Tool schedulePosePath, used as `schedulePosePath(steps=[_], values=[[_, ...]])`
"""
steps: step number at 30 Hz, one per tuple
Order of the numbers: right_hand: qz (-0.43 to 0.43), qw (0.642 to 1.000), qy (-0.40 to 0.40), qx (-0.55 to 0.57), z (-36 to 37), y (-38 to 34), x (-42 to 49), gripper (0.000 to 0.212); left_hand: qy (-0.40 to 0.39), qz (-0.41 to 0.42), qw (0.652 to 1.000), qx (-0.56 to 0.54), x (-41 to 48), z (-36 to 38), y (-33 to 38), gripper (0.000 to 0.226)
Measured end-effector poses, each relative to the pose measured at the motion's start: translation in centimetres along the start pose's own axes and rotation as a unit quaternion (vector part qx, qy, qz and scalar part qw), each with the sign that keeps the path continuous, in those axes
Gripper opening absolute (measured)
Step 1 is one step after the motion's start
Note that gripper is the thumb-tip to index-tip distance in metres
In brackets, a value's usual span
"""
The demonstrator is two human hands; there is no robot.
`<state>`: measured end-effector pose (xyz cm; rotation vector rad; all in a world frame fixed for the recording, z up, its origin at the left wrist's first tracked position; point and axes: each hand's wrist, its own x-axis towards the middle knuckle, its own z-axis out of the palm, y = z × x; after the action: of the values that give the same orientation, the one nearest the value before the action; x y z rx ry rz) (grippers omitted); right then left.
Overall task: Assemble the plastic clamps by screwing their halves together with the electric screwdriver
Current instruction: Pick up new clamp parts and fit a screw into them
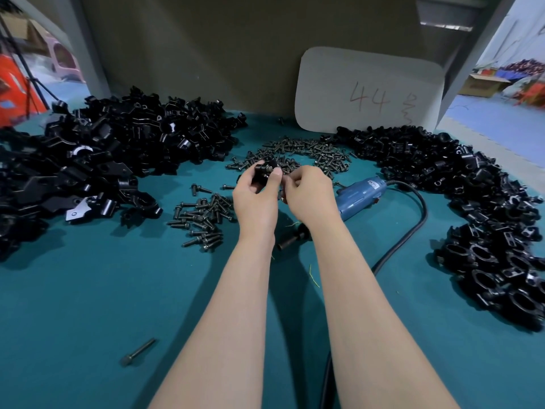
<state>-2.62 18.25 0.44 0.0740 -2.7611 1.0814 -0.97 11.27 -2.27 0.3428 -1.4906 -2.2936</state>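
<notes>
My left hand (256,193) grips a black plastic clamp (264,169) above the middle of the teal table. Right beside it, my right hand (309,191) has its fingers curled and pinched at the clamp's side; a small screw seems to sit between them, mostly hidden. The blue electric screwdriver (358,196) lies on the table just right of my right hand, its black tip (292,239) pointing toward me between my forearms. Nobody holds it.
A big heap of black clamp halves (112,149) fills the left. Another heap of black clamps (472,208) curves along the right. Loose screws (298,153) lie behind my hands, more screws (203,219) to their left. The black cord (413,228) loops right. A lone bolt (137,352) lies near-left. A white board (368,90) leans at the back.
</notes>
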Motion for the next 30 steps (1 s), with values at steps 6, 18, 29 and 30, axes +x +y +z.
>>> schedulePosePath(steps=[6, 18, 29, 30], values=[[-0.022, 1.0, 0.003, -0.004, 0.5, 0.2, -0.1, 0.024, 0.005, -0.005, 1.0, -0.014, 0.1, -0.2, 0.1, 0.017], [-0.012, 0.999, -0.034, -0.008, -0.8, 0.2, 0.1, 0.038, -0.016, 0.018, 1.0, 0.0, -0.3, -0.1, 0.4, 0.02], [0.018, 1.0, -0.003, 0.002, -0.3, 0.4, 0.1, 0.047, -0.035, 0.014, 0.999, -0.021, -0.2, -0.1, 0.2, 0.022], [0.034, 0.999, 0.028, 0.001, -0.8, 0.7, 0.1, 0.049, -0.029, 0.007, 0.999, -0.027, 0.0, -0.1, 0.2, 0.019]])
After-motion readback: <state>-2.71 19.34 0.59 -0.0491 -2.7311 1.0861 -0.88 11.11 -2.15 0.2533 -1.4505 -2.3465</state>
